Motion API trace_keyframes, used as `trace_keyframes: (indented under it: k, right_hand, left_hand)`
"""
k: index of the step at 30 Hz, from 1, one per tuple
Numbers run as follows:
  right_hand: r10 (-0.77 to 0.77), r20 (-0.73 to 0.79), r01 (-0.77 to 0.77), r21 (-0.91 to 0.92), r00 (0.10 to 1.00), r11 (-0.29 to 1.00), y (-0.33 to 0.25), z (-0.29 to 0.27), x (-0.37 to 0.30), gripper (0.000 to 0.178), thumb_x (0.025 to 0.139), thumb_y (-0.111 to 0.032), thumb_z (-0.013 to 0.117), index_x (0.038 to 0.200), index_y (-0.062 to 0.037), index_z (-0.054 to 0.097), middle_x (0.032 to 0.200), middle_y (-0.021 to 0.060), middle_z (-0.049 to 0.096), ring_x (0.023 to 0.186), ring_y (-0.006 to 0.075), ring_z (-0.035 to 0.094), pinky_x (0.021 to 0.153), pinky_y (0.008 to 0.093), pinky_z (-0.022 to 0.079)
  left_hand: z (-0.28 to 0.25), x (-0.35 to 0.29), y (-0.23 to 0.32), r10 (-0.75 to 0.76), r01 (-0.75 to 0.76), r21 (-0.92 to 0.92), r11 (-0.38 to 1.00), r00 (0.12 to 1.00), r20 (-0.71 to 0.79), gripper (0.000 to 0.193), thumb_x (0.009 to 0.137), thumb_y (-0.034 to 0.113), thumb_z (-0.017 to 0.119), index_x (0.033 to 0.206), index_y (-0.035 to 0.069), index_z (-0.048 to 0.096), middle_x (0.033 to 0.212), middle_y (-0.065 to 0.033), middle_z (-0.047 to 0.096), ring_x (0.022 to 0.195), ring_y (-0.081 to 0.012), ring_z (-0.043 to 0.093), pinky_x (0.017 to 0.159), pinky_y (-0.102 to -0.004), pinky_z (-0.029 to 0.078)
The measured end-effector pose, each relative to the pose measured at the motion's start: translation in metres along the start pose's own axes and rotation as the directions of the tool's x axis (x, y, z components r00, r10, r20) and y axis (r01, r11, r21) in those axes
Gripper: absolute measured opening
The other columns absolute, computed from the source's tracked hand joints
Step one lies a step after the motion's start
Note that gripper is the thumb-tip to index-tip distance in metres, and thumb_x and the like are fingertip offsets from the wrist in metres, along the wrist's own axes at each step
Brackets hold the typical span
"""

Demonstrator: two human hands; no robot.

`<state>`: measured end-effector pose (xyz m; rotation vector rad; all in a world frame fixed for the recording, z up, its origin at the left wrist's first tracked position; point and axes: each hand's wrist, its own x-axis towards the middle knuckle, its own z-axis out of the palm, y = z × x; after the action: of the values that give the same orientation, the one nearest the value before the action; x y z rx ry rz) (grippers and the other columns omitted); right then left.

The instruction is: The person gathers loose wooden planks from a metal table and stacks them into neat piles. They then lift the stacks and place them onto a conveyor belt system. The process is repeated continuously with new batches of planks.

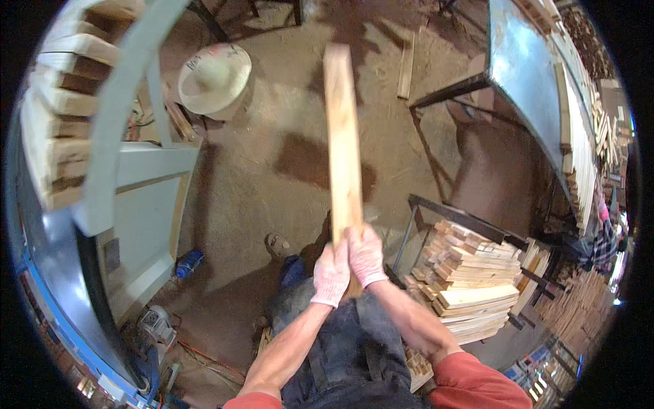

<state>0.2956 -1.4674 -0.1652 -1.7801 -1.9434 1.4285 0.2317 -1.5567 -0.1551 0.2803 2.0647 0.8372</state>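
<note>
A long, narrow wooden board (pixel 343 143) stretches away from my body, raised over the floor, its far end slightly blurred. My left hand (pixel 332 273), in a pale pinkish work glove, is closed round the board's near part from the left. Gloved the same way, my right hand (pixel 366 255) grips it from the right, a little farther along. The two hands are close together, nearly touching. A short near end of the board shows below them, in front of my dark apron (pixel 340 341).
To the right, a stack of boards (pixel 470 279) sits on a metal rack. A metal-topped table (pixel 524 88) stands beyond it. Leftward is a pale green machine frame (pixel 150 204) with stacked wood pieces (pixel 68 102). A white round container (pixel 214 78) and a loose wood strip (pixel 407 65) are farther off.
</note>
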Motion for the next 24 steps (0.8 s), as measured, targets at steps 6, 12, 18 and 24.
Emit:
trace_keyframes:
  k: [6, 12, 18, 24]
  right_hand:
    - [-0.175, -0.323, 0.32, 0.478, 0.93, 0.818, -0.002, 0.039, 0.09, 0.051, 0.108, -0.045, 0.067, 0.13, -0.0002, 0.06, 0.104, 0.0152, 0.075, 0.089, 0.0217, 0.07, 0.079, 0.0401, 0.058]
    - [0.444, 0.369, -0.367, -0.261, 0.816, 0.893, 0.26, 0.219, 0.037, 0.062, 0.108, -0.049, 0.055, 0.111, 0.0095, 0.075, 0.11, 0.036, 0.074, 0.116, 0.0511, 0.069, 0.092, 0.0527, 0.053]
    - [0.709, 0.308, -0.685, -0.202, 0.634, 0.7, 0.255, 0.221, -0.024, 0.066, 0.106, -0.051, 0.055, 0.117, 0.0111, 0.074, 0.117, 0.0394, 0.072, 0.12, 0.052, 0.067, 0.104, 0.0543, 0.051]
    - [0.65, 0.355, -0.619, -0.214, 0.671, 0.756, 0.223, 0.211, -0.033, 0.065, 0.106, -0.051, 0.054, 0.116, 0.0105, 0.072, 0.119, 0.0375, 0.071, 0.122, 0.051, 0.067, 0.104, 0.0535, 0.051]
  left_hand:
    - [0.017, 0.125, 0.014, 0.414, -0.417, -0.113, 0.902, 0.909, -0.053, 0.063, 0.105, 0.066, 0.059, 0.102, 0.004, 0.069, 0.084, -0.0242, 0.073, 0.081, -0.0492, 0.074, 0.069, -0.053, 0.058]
    - [0.074, 0.135, -0.288, -0.604, 0.588, 0.142, 0.796, 0.761, 0.238, 0.087, 0.103, 0.073, 0.048, 0.117, -0.008, 0.077, 0.107, -0.0341, 0.076, 0.104, -0.0467, 0.076, 0.088, -0.0516, 0.059]
    - [0.042, 0.086, -0.278, -0.689, 0.644, 0.247, 0.724, 0.662, 0.295, 0.084, 0.103, 0.065, 0.052, 0.115, -0.014, 0.075, 0.11, -0.0336, 0.077, 0.108, -0.0432, 0.077, 0.093, -0.0491, 0.058]
    - [0.02, 0.069, -0.265, -0.656, 0.627, 0.197, 0.754, 0.699, 0.284, 0.076, 0.105, 0.061, 0.055, 0.115, -0.011, 0.076, 0.104, -0.0276, 0.079, 0.099, -0.0357, 0.076, 0.088, -0.0459, 0.057]
